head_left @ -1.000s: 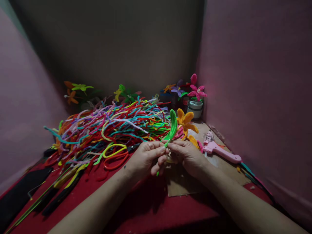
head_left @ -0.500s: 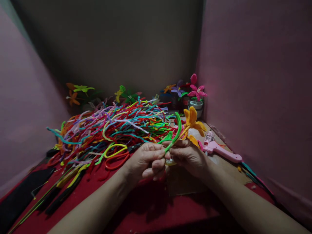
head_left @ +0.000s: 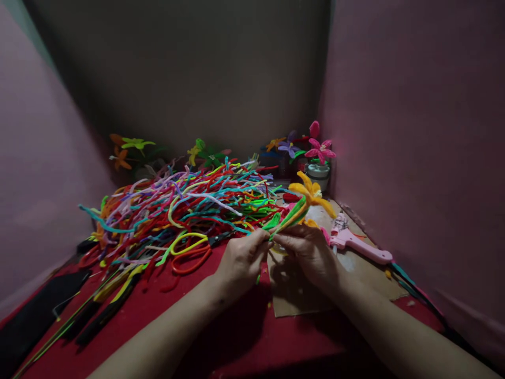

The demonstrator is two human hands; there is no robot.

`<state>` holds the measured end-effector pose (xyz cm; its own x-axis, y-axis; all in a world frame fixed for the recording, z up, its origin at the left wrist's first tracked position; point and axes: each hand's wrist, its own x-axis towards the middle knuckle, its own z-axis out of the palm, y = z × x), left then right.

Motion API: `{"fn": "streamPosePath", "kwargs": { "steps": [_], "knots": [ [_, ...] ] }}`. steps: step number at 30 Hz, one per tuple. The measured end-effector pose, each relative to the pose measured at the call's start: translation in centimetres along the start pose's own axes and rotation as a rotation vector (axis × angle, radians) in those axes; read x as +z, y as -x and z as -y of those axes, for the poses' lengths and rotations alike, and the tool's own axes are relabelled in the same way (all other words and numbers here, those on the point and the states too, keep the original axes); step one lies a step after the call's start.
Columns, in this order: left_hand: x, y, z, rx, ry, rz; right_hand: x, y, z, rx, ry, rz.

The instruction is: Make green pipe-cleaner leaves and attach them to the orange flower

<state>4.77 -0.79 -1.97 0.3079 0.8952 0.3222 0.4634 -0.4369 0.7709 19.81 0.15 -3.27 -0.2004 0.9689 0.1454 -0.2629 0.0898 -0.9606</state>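
An orange pipe cleaner flower [head_left: 311, 193] leans up and to the right out of my hands, over the cardboard. Green fuzzy leaves [head_left: 292, 215] lie along its stem. My right hand [head_left: 310, 255] pinches the stem and leaf base between thumb and fingers. Close against it, my left hand [head_left: 244, 260] grips the lower end of the green stem, fingers curled with the back of the hand upward. The fingers hide the spot where leaves and stem meet. A short green tip pokes out beneath my left hand.
A big heap of coloured pipe cleaners [head_left: 189, 200] covers the back left. Scissors [head_left: 191, 252] and pliers [head_left: 114, 305] lie before it. A pink glue gun [head_left: 361, 245] rests on cardboard [head_left: 300, 300] at right. A potted pink flower [head_left: 319, 152] stands behind, between pink walls.
My left hand has rolled over, its fingers now tucked under. The upright green leaf has swung right against the orange stem, and the flower has tilted and shifted slightly.
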Motion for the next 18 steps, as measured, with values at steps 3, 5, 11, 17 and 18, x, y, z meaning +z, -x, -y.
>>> {"fn": "streamPosePath", "kwargs": {
  "steps": [3,5,11,17,18],
  "knots": [
    [-0.34,-0.33,-0.08,-0.190,0.292,0.059,-0.06,-0.08,-0.13,0.025,-0.003,-0.008],
    [-0.56,-0.59,-0.13,-0.277,0.461,0.105,-0.25,-0.16,-0.37,0.040,-0.019,0.008],
    [-0.26,-0.81,0.36,-0.449,0.933,0.233,-0.43,-0.12,-0.20,0.007,-0.010,0.031],
    [-0.36,-0.94,0.55,-0.511,1.182,0.424,-0.40,-0.23,-0.39,0.130,-0.167,0.133],
    [-0.45,-0.96,0.48,-0.501,1.151,0.433,-0.41,-0.23,-0.44,0.128,-0.171,0.136]
  ]
}}
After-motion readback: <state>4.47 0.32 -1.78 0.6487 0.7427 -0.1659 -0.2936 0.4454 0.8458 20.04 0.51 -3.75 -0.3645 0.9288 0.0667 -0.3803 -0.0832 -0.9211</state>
